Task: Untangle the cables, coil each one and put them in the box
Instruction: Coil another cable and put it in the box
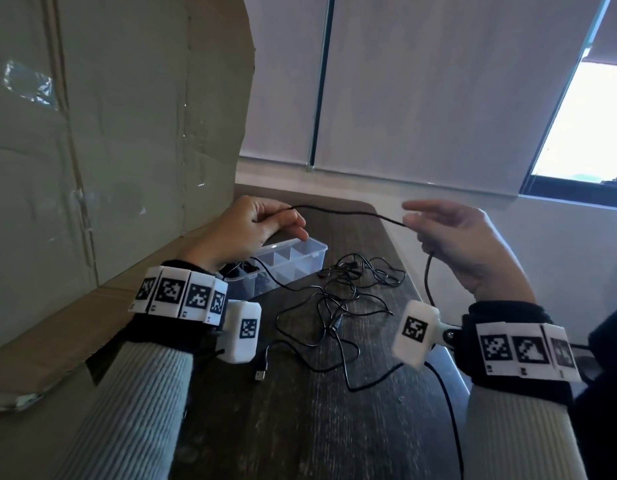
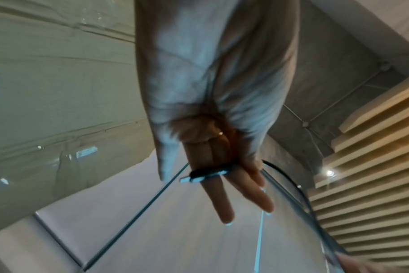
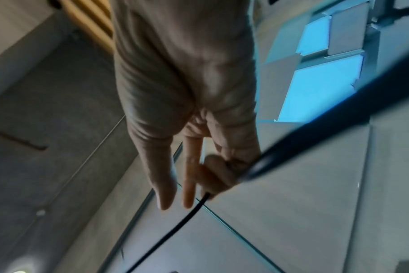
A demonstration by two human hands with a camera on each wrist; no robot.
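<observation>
A thin black cable [image 1: 338, 211] stretches in the air between both hands above the table. My left hand [image 1: 255, 223] pinches its plug end; in the left wrist view the plug [image 2: 206, 175] lies across the fingers [image 2: 224, 199]. My right hand [image 1: 452, 233] grips the same cable [image 3: 175, 225] further along, with the rest hanging past the wrist. A tangle of black cables [image 1: 341, 299] lies on the dark table [image 1: 300, 427]. The clear compartment box [image 1: 289, 265] stands under my left hand, with dark cables in its near compartments.
A large cardboard sheet [image 1: 109, 133] leans along the table's left side. A loose USB plug [image 1: 260, 375] lies near the left wrist. Behind the table are a white wall with blinds and a window [image 1: 591, 126] at the right.
</observation>
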